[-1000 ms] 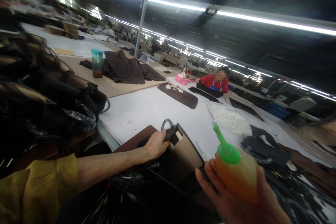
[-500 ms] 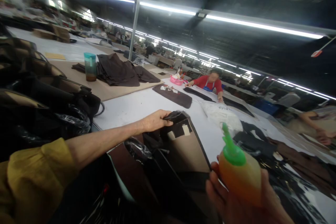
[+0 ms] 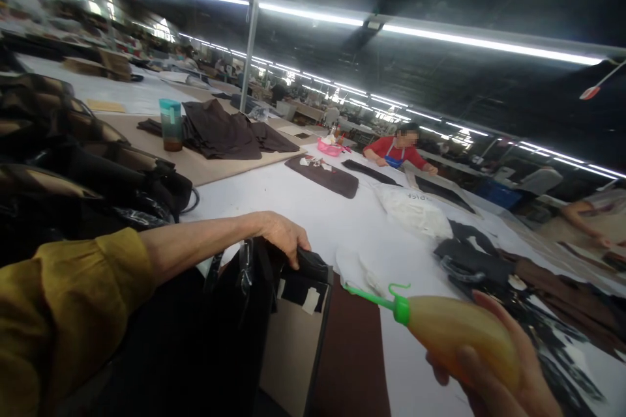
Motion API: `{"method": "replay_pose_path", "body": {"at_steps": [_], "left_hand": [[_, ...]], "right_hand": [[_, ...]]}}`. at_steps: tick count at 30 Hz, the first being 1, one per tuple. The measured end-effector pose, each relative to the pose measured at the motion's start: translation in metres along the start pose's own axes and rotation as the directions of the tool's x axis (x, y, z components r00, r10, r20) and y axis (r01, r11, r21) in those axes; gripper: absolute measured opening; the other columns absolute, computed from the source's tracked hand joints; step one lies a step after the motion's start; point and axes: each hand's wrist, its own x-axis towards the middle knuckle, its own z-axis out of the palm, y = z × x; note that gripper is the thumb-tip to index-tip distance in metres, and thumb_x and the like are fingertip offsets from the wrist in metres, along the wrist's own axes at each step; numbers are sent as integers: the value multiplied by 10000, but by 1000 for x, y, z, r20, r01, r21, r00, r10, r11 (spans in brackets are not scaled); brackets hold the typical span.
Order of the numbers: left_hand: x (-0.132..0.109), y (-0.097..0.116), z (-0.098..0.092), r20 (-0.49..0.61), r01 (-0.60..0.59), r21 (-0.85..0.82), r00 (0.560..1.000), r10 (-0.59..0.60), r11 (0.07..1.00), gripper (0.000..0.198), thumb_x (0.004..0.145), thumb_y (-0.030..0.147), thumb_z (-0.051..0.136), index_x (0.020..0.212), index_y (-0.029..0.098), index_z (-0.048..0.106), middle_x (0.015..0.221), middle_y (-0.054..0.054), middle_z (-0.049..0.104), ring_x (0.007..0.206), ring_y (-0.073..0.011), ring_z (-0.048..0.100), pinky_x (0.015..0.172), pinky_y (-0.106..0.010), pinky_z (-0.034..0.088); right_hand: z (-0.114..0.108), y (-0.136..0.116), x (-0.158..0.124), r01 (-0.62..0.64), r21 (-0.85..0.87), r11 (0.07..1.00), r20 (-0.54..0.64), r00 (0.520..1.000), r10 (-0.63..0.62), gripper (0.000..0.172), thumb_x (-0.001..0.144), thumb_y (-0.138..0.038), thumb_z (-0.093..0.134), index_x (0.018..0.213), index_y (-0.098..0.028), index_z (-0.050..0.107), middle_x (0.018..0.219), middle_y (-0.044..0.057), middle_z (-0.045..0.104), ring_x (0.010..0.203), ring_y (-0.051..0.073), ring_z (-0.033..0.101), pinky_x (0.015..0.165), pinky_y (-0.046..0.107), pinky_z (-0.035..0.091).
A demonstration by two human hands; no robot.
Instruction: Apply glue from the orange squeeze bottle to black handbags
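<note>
"How did we have our hands placed?"

"Our left hand [image 3: 282, 234] pinched the top edge of a black bag-like piece with a flat beige panel [image 3: 291, 342], upright in front of us by the long white-topped table [image 3: 235, 199]; the thumb was out of sight. We judged that this grip steadied the edge and turned the panel toward us."

"And our right?"

"Our right hand [image 3: 508, 365] was wrapped around a plump, translucent plastic squeeze bottle of amber liquid [image 3: 460, 332], held nearly sideways. Its thin green spout [image 3: 369, 297] pointed left, the tip just beside the piece's top corner. We supposed it was tipped so the liquid sat close to the spout; whether we were squeezing, we couldn't tell."

"Did we find any writing?"

"Only on the crumpled white plastic sack [image 3: 418, 212] across the table: a few dark letters, too skewed for us to read safely. The two small cream rectangular patches [image 3: 311, 300] near the panel's top showed no print we could make out, and we saw no brand on the bottle."
</note>
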Motion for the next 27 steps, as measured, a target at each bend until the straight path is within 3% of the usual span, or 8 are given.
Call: {"method": "replay_pose_path", "body": {"at_steps": [4,10,14,18,23,27], "left_hand": [[5,-5,1,90,31,-2,996,-30,1000,324,590,226,650,909,178,679,746,-2,693,626,-170,602,585,-268,514],[3,-5,2,136,17,32,990,-21,999,307,616,215,649,917,174,686,761,-3,699,658,-180,620,542,-243,514],[4,-8,2,180,33,28,983,-38,999,281,623,205,642,899,175,682,723,6,690,635,-171,613,528,-230,507],[7,-12,0,169,23,58,985,-32,998,274,603,213,660,873,178,685,712,5,690,635,-186,620,507,-238,506],[7,-14,0,169,6,73,985,-19,997,277,595,226,671,867,182,689,734,-1,698,636,-193,628,486,-237,501],[8,-16,0,198,12,45,980,-21,999,285,589,220,667,871,186,690,696,10,687,604,-181,616,477,-228,492]], "right_hand": [[19,-16,-6,114,-255,960,19,993,-113,614,703,-507,690,1222,-239,503,787,31,642,582,206,594,557,264,521],[39,-21,-1,111,-192,975,-25,993,-117,510,744,-485,666,1171,-255,508,819,10,621,597,173,555,589,252,484],[40,-8,5,78,-92,993,27,997,-76,527,739,-438,693,1189,-248,495,823,2,617,576,162,545,564,250,471],[41,-7,7,73,-120,990,16,997,-71,528,717,-451,706,1168,-254,514,851,1,625,569,154,544,559,238,474],[35,-4,14,180,-234,955,49,984,-174,524,688,-471,720,1124,-240,544,724,-3,621,577,184,571,561,247,498],[26,7,19,285,-273,919,116,958,-263,541,668,-431,745,1135,-241,548,933,45,643,637,208,610,572,269,517]]}}
